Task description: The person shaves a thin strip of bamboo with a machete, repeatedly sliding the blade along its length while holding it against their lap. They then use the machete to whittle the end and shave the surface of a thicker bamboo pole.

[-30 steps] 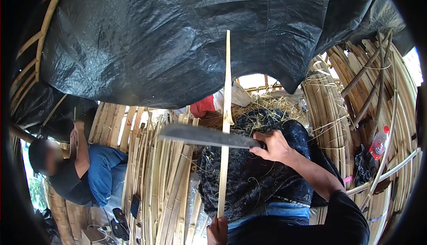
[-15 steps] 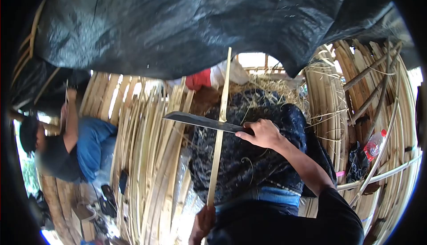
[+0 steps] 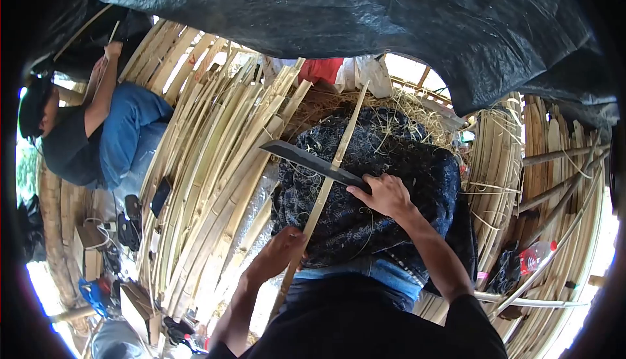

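A long pale bamboo strip [image 3: 319, 208] slants across my lap, its far tip pointing up and away from me. My left hand [image 3: 284, 249] is closed around its lower part, near my waist. In my right hand [image 3: 386, 194] is the handle of a machete [image 3: 298, 157]. The dark, broad blade points left and lies across the strip, touching or very close to it. Beneath both, a dark patterned cloth [image 3: 411, 176] covers my legs, with thin shavings scattered over it.
To the left lie many split bamboo slats [image 3: 215, 163], with a phone [image 3: 160, 196] on them. Further left a co-worker [image 3: 98, 124] sits holding a thin strip. A black tarp [image 3: 365, 13] hangs low ahead. At right are a plastic bottle [image 3: 537, 257] and bamboo poles [image 3: 554, 196].
My left hand has moved up and forward along with the strip, which now tilts more to the right. The machete sits a little lower on the strip's length. The view has shifted.
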`<action>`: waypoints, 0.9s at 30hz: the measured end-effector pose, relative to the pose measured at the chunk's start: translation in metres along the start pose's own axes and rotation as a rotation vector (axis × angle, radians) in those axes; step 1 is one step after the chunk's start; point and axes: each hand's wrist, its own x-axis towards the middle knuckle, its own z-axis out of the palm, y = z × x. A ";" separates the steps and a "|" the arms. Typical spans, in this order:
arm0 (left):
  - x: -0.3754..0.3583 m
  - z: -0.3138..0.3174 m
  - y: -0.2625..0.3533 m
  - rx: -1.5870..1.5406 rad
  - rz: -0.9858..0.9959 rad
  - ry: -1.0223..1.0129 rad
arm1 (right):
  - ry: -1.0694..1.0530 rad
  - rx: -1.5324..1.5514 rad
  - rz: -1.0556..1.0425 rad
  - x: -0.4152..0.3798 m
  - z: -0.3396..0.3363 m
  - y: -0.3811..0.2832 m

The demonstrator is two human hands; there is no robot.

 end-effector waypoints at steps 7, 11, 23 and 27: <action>0.034 0.002 0.023 -0.154 -0.176 -0.072 | -0.038 0.050 -0.008 0.006 -0.003 0.004; 0.033 0.008 0.006 -0.279 -0.113 -0.041 | -0.044 0.045 0.018 0.005 -0.002 0.004; 0.042 0.056 -0.010 0.387 0.414 0.617 | -0.119 0.109 0.099 0.015 0.004 -0.003; 0.043 0.058 -0.012 0.379 0.469 0.641 | -0.105 0.151 0.088 0.019 0.008 -0.007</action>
